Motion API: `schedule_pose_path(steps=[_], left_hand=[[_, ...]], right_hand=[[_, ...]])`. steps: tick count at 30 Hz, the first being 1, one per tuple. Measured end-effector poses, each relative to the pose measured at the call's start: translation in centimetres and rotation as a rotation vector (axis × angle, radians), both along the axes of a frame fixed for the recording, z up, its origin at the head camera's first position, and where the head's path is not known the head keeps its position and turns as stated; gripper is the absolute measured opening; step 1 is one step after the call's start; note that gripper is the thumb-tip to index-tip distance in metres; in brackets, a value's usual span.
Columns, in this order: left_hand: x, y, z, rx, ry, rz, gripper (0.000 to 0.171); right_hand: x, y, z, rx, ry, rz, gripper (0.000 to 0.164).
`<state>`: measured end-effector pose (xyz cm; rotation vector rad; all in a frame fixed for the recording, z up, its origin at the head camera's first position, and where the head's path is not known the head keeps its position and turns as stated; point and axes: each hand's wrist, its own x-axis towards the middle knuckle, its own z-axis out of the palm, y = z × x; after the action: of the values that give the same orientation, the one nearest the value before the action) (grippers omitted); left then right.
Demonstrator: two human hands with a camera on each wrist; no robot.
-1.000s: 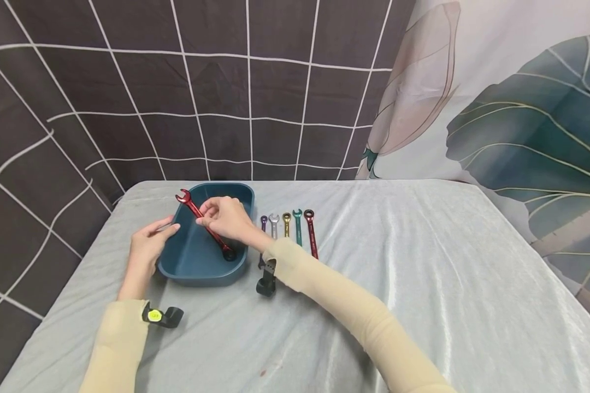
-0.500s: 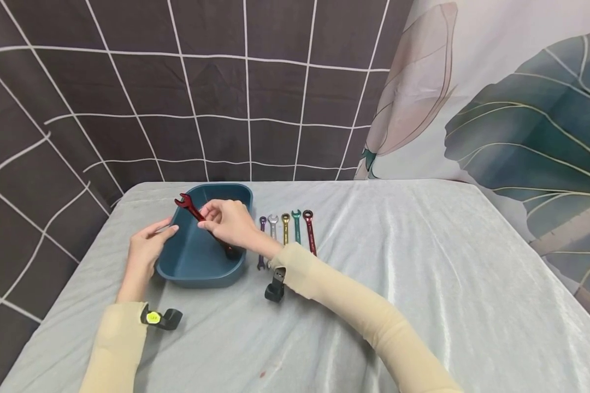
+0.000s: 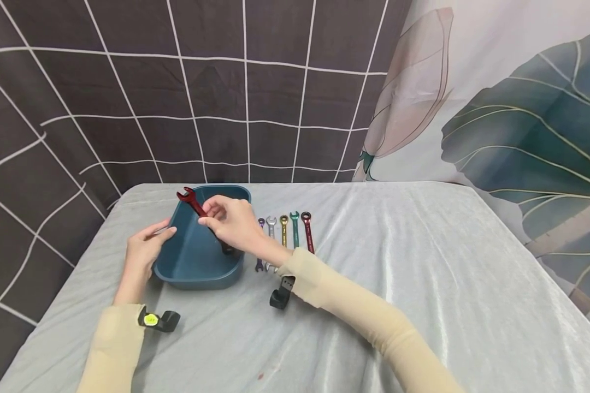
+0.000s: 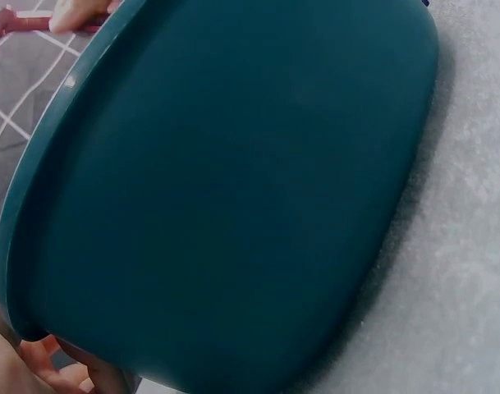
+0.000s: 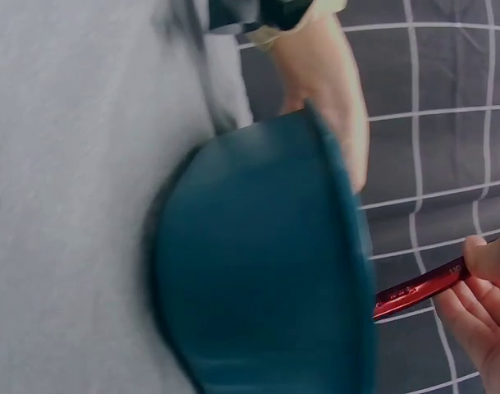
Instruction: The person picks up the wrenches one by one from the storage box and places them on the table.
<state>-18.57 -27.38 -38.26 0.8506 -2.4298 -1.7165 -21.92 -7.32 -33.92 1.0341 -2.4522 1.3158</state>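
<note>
In the head view a blue-green plastic basin [image 3: 199, 284] stands on the cloth-covered table at the left. My left hand [image 3: 143, 250] holds its left rim, thumb over the edge and fingers outside. Fingers curl beneath that rim in the left wrist view, where the basin's wall [image 4: 233, 197] hides most else. Over the basin, my right hand [image 3: 235, 222] pinches a red combination wrench [image 3: 193, 201] by its middle. The wrench slants, open-end jaw up toward the far left, ring end down inside the basin. Its shaft [image 5: 422, 288] shows above the rim in the right wrist view.
Right of the basin lie several wrenches in a row: purple [image 3: 259, 261], silver [image 3: 271, 225], gold [image 3: 284, 229], green [image 3: 295, 226] and red [image 3: 308, 232]. My right wrist partly covers the row. A dark gridded curtain [image 3: 221, 109] hangs behind the grey cloth [image 3: 373, 273].
My right wrist has swung slightly to the right and toward me, with the red wrench still held over the basin. The left hand keeps its hold on the rim.
</note>
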Motion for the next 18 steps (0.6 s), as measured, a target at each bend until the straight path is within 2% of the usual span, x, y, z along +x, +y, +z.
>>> schedule_pose_path(steps=[7,18], left_hand=[[0.0,0.0,0.0,-0.004,-0.001,0.006,0.054],[-0.1,-0.1,0.0,-0.014,-0.005,0.009,0.053]], right_hand=[[0.4,1.2,1.2,-0.059,-0.022,-0.007,0.018],[0.9,2.3,1.5,-0.120,-0.032,-0.011,0.017]])
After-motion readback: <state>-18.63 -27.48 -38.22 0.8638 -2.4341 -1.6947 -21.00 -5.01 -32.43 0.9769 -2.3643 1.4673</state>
